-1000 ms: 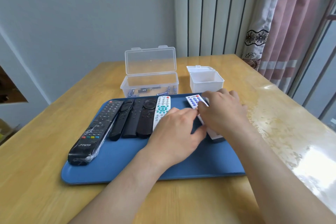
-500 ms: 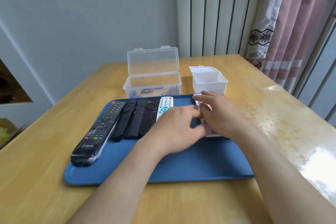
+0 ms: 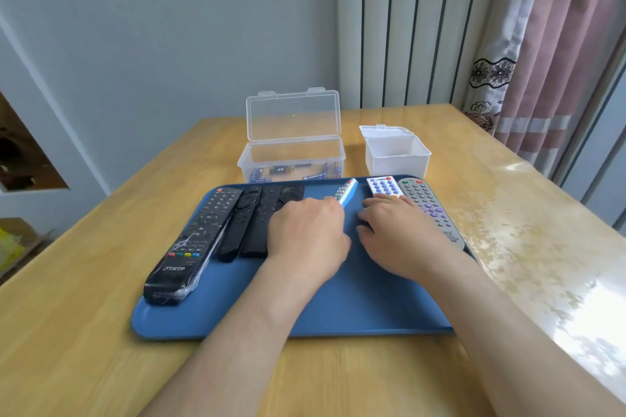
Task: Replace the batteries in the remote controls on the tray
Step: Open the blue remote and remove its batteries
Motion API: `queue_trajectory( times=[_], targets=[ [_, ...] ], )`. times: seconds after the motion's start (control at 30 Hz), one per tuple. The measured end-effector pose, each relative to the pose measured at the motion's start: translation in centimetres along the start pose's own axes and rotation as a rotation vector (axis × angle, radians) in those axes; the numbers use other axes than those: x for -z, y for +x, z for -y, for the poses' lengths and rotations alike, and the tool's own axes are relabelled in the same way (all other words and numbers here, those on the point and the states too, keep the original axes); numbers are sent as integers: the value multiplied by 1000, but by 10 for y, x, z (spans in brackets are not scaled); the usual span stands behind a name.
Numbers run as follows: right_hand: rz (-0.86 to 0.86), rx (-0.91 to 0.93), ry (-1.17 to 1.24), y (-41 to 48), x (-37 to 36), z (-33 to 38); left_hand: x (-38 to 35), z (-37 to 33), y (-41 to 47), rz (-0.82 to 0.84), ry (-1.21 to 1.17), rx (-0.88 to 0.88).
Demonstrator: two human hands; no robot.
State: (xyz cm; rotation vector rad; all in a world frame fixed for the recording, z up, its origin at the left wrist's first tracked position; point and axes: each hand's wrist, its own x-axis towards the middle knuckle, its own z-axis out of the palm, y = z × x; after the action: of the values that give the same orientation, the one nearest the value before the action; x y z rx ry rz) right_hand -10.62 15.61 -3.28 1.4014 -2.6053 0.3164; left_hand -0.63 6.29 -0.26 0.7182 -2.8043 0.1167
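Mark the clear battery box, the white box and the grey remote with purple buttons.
clear battery box [image 3: 291, 161]: head view, front wall of the base.
white box [image 3: 397, 159]: head view, front wall.
grey remote [image 3: 431, 210]: head view, button face at mid-length.

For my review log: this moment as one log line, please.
left hand: grips teal remote, tipped on edge over tray | right hand: rests on small remote | battery box: open

Remotes [image 3: 210, 223] side by side on tray [image 3: 355, 308], box [image 3: 291, 152] behind it, apparently batteries [image 3: 257, 174] inside, tub [image 3: 396, 159] to its right
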Motion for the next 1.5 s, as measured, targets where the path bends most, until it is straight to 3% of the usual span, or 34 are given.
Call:
queue_trajectory(
  times=[0.1,0.17,0.27,0.33,0.4,0.5,0.7,0.97,1.17,1.3,1.4,1.5],
  targets=[
    [-128,61,143,3,-1,4,-6,7,5,-25,-64,28],
    [-219,-2,283,3,1,7,-7,15,11,-35,-233,81],
    [-289,-233,697,2,13,15,-6,22,17,-4,-958,218],
    [-258,-311,1154,2,21,22,-5,18,16,43,-1413,263],
    [-156,-427,1576,-1,28,29,-4,14,15,45,-1646,264],
    [17,-485,1783,-4,32,35,-2,9,13,38,-1775,224],
    [51,-516,2031,-4,34,34,-2,0,8,-55,-1518,88],
    [60,-404,2039,-3,32,29,-8,-2,8,-253,-1259,-16],
    [64,-431,2029,-4,32,26,-9,-1,7,-409,-1020,-65],
    [27,-440,2101,-4,32,26,-9,-6,2,-552,-842,-263],
    [-71,-450,2181,-3,33,27,-12,-9,1,-574,-739,-384],
    [-36,-409,2160,-5,35,28,-17,-6,5,-548,-705,-351]
  ],
)
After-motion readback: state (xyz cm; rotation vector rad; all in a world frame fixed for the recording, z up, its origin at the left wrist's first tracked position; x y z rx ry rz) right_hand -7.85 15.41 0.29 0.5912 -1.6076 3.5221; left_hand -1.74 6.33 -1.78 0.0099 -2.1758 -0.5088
